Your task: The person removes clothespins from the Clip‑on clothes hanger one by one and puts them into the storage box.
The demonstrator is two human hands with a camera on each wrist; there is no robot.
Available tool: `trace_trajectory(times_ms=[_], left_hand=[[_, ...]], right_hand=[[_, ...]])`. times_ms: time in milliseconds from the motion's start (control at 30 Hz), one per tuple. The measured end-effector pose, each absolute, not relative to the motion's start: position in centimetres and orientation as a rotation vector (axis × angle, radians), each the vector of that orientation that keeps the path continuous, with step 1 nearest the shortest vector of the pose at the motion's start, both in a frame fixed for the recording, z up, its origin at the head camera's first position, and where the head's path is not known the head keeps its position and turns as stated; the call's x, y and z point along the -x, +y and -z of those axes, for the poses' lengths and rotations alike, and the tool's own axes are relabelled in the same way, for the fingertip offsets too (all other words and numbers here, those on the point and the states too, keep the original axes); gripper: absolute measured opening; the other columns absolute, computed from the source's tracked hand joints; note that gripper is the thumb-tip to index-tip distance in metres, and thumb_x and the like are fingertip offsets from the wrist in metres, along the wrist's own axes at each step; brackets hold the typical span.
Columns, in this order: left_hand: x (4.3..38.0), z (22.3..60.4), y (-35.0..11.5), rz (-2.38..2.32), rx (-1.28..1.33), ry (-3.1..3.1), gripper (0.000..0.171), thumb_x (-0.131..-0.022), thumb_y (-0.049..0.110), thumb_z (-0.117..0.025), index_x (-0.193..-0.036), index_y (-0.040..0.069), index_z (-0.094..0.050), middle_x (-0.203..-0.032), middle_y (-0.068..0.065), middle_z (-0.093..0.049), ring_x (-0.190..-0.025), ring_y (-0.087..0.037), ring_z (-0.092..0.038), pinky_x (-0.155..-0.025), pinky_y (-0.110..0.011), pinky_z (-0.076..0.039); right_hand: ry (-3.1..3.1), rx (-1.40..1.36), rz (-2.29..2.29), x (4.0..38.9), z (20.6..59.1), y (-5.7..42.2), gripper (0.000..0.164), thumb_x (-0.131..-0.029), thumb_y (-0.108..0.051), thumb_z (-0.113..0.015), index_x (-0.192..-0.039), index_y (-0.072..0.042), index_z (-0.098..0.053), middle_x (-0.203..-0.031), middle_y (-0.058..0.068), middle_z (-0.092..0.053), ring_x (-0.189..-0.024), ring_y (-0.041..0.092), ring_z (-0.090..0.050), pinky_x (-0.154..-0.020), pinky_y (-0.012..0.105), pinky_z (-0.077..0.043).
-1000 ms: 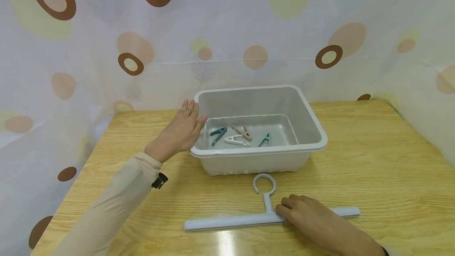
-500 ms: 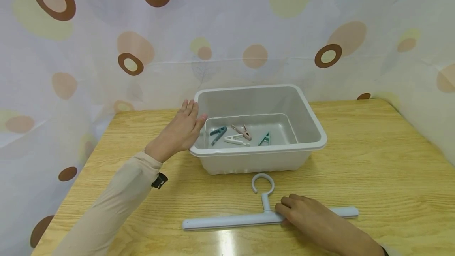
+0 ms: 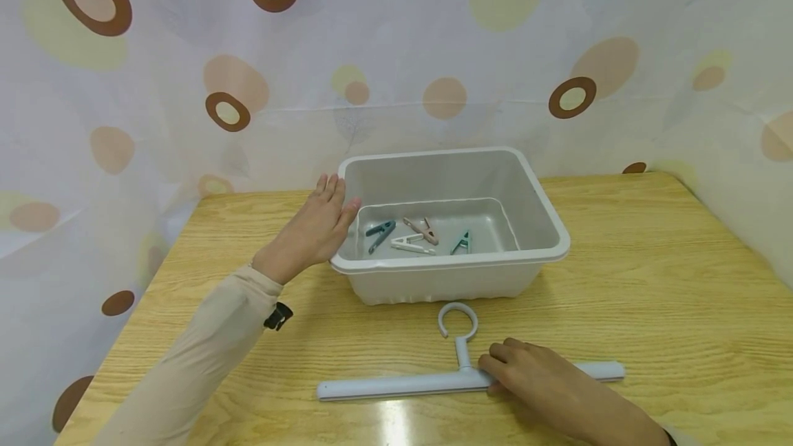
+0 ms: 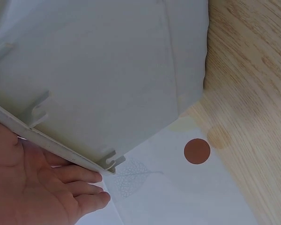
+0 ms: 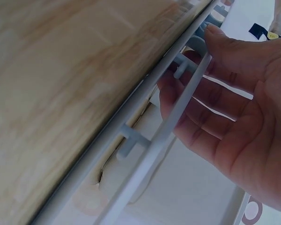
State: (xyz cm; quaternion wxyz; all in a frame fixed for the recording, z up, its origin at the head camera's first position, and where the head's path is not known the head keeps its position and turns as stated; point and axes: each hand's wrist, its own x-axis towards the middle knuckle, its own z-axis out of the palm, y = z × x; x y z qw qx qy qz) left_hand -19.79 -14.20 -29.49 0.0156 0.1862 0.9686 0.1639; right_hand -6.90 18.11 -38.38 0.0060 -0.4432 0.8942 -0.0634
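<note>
A light grey plastic basin (image 3: 434, 285) stands on the table. My left hand (image 3: 312, 229) rests against its left rim, fingers straight; in the left wrist view the fingers (image 4: 79, 176) lie along the underside of that rim. In front of the basin lies a pale grey-blue hanger (image 3: 403, 385), its open hook towards the basin. My right hand (image 3: 539, 377) grips the bar just right of the hook's stem. The right wrist view shows the thumb and curled fingers around the hanger's hollow, ribbed underside (image 5: 165, 129). The right part of the bar is partly hidden by this hand.
Inside the basin lie several clothespins: a dark teal one (image 3: 388, 228), a white one (image 3: 414, 249), a pinkish one (image 3: 429, 235) and a green one (image 3: 464, 238). A wooden table (image 3: 657, 281) carries everything. Behind it hangs a patterned curtain (image 3: 396, 33).
The hanger has slid very slightly to the left, with my right hand on it, mostly in the first half second. My left hand and the basin look unmoved.
</note>
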Motion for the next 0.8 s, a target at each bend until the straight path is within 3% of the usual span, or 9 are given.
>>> trace_trajectory(times_ms=[800], left_hand=[[19.68, 29.48, -14.22, -0.533, -0.557, 2.999, 0.065, -0.106, 0.037, -0.020, -0.147, -0.012, -0.010, -0.155, -0.029, -0.004, -0.145, -0.037, 0.006, -0.118, -0.045, -0.003]], right_hand=[[2.849, 1.447, 0.150, 6.93, 38.56, 17.71, 0.019, -0.086, -0.026, -0.071, -0.098, -0.012, -0.065, -0.087, -0.003, -0.061, -0.076, 0.011, -0.058, -0.065, 0.027, -0.052]])
